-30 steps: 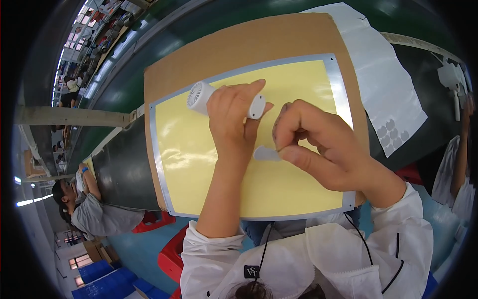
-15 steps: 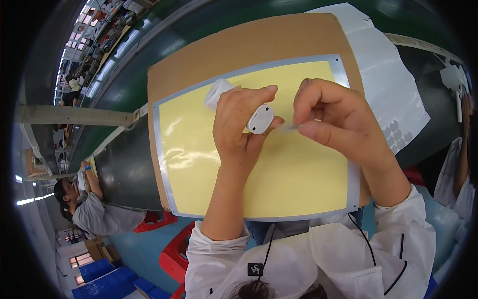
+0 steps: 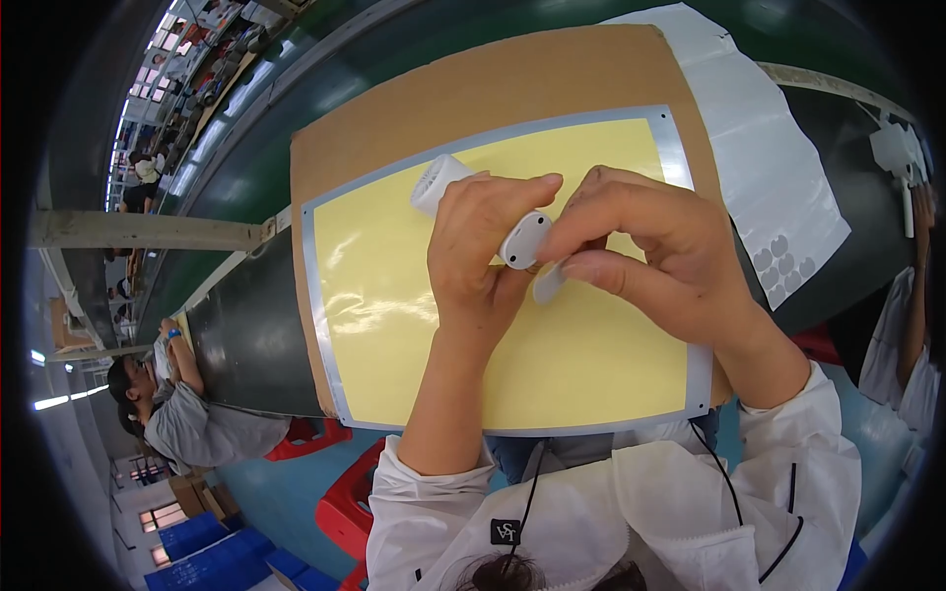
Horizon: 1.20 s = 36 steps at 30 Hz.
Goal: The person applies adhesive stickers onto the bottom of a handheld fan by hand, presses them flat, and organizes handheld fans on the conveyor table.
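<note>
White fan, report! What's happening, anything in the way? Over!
Left hand: gripping fan. Right hand: pinching pale tab near fan's end. Fan: above yellow mat. No obstacle seen.

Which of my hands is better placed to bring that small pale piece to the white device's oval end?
Probably your right hand: it pinches the pale piece close to the oval end. Your left hand is wrapped around the white device, so it seems occupied.

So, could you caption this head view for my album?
Over a yellow sheet, the left hand holds a white fan-like device while the right hand pinches a pale rounded piece beside it.
</note>
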{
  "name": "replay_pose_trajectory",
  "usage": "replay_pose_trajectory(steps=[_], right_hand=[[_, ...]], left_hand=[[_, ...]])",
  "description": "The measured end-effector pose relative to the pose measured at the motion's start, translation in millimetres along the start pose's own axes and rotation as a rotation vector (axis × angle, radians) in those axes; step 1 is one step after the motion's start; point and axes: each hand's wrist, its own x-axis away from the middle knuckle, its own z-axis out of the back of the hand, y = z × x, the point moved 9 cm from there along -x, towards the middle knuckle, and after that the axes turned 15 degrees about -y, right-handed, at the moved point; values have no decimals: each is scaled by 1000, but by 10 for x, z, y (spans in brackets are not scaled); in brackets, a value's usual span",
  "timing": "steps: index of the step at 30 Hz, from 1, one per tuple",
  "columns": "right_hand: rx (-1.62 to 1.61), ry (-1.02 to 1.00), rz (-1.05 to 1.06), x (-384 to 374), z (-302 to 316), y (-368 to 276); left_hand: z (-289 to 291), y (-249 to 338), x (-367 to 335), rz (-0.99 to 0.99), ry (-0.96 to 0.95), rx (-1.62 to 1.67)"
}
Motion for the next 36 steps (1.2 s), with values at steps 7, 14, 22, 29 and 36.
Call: replay_pose_trajectory(steps=[7, 14, 22, 29, 36], right_hand=[[-88, 187, -77, 56, 78, 102], [-13, 147, -96, 62, 70, 92], [106, 90, 17, 41, 80, -7], [-12, 132, -64, 38, 39, 78], [-10, 174, -100, 72, 64, 146]], left_hand=[[-57, 62, -23, -10, -12, 1], [-64, 50, -23, -33, -4, -18], [-55, 31, -12, -10, -9, -16], [-57, 44, -11, -8, -7, 8], [-67, 43, -8, 4, 12, -3]])
